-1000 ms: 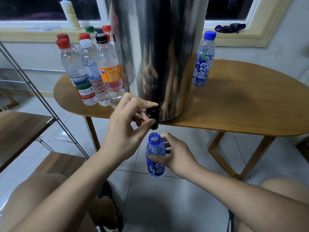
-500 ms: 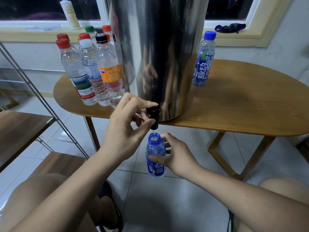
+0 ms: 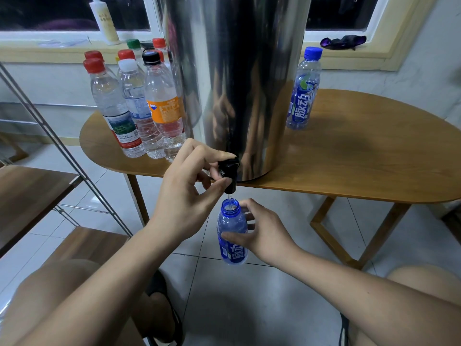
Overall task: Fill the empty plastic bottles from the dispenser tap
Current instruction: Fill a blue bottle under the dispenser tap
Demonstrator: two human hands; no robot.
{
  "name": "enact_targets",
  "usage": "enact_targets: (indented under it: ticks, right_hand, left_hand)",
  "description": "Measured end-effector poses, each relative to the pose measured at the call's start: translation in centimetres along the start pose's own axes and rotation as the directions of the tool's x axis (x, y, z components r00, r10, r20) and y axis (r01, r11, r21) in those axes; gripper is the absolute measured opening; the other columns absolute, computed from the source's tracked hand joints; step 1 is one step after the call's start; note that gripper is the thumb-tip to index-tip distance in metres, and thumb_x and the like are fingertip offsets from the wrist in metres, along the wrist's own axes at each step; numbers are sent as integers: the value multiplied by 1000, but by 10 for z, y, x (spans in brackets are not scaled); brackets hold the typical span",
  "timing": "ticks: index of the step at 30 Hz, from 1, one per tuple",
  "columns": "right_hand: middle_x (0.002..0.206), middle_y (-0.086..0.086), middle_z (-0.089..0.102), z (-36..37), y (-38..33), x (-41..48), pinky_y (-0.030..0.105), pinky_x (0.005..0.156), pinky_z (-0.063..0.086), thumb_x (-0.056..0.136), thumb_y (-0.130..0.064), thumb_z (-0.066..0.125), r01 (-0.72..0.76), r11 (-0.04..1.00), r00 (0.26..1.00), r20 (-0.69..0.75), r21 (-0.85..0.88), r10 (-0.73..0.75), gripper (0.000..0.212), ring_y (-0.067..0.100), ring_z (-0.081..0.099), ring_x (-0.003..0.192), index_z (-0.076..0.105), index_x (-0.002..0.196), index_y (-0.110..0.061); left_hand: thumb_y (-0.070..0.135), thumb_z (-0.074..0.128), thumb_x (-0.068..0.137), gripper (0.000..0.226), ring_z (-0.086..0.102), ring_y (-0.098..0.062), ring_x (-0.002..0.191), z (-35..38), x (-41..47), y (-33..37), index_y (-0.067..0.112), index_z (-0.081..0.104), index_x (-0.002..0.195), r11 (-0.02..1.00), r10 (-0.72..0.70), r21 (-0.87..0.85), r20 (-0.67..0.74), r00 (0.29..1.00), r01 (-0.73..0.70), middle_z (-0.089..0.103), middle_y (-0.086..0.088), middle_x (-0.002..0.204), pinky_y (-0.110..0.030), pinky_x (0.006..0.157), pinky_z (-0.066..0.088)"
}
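A tall steel dispenser (image 3: 234,78) stands on the wooden table (image 3: 361,156). Its black tap (image 3: 229,172) juts over the table's front edge. My left hand (image 3: 185,193) pinches the tap between thumb and fingers. A thin stream of water falls from the tap into an uncapped blue bottle (image 3: 232,232) held upright just below. My right hand (image 3: 264,233) grips that bottle from the right side. A capped blue bottle (image 3: 303,89) stands on the table to the right of the dispenser. Several capped clear bottles (image 3: 139,106) cluster to its left.
A metal-framed wooden shelf (image 3: 32,191) stands at the left. My knees show at the bottom corners, with tiled floor (image 3: 249,308) between them. A white squeeze bottle (image 3: 104,20) and a dark cloth (image 3: 343,42) lie on the window sill behind the table.
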State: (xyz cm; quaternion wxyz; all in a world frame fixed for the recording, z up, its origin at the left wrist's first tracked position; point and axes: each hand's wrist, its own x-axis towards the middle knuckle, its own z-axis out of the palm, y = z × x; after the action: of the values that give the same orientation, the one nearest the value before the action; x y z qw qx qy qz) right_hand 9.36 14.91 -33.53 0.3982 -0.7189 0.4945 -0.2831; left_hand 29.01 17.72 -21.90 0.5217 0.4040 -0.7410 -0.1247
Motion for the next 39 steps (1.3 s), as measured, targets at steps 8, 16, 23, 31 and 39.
enact_targets:
  ticks: [8, 16, 23, 31, 39]
  right_hand:
    - [130, -21, 68, 0, -1, 0, 29, 95, 62, 78, -53, 93, -10, 1000, 1000, 2, -7, 10, 67, 3, 66, 113, 55, 133, -41]
    - [130, -19, 67, -1, -3, 0, 31, 96, 63, 79, -52, 93, -17, 1000, 1000, 13, -15, 17, 67, 5, 66, 114, 55, 133, -40]
    - [131, -19, 68, -2, -3, -1, 32, 96, 63, 79, -53, 92, -9, 1000, 1000, 8, -12, 10, 67, 6, 66, 115, 55, 134, -40]
    - [129, -21, 68, -1, -1, 0, 30, 95, 63, 79, -54, 92, -2, 1000, 1000, 5, -11, 2, 66, 4, 66, 114, 55, 133, -41]
    - [128, -22, 67, -1, -1, 0, 28, 93, 62, 78, -55, 92, -6, 1000, 1000, 1, -19, 6, 66, 3, 66, 112, 55, 132, -42]
  left_hand:
    - [-9, 81, 90, 47, 65, -25, 87, 0, 0, -1, 23, 69, 123, 1000, -4, -6, 2, 1000, 4, 56, -7, 104, -37, 68, 54]
    - [-7, 82, 91, 48, 65, -24, 87, -1, 0, 0, 26, 68, 123, 1000, -7, -2, 5, 1000, 7, 56, -6, 104, -35, 68, 54]
    - [-8, 82, 90, 49, 65, -25, 86, -1, 0, 0, 25, 68, 123, 1000, 0, 3, 5, 1000, 0, 56, -8, 104, -34, 68, 54]
    - [-9, 81, 90, 50, 65, -25, 89, -1, 0, 0, 28, 68, 123, 1000, -5, -8, 4, 1000, 5, 56, -8, 103, -36, 67, 54]
    - [-7, 81, 91, 47, 64, -25, 89, -1, 0, 0, 26, 68, 122, 1000, -14, -10, 8, 1000, 14, 56, -8, 103, -36, 67, 54]
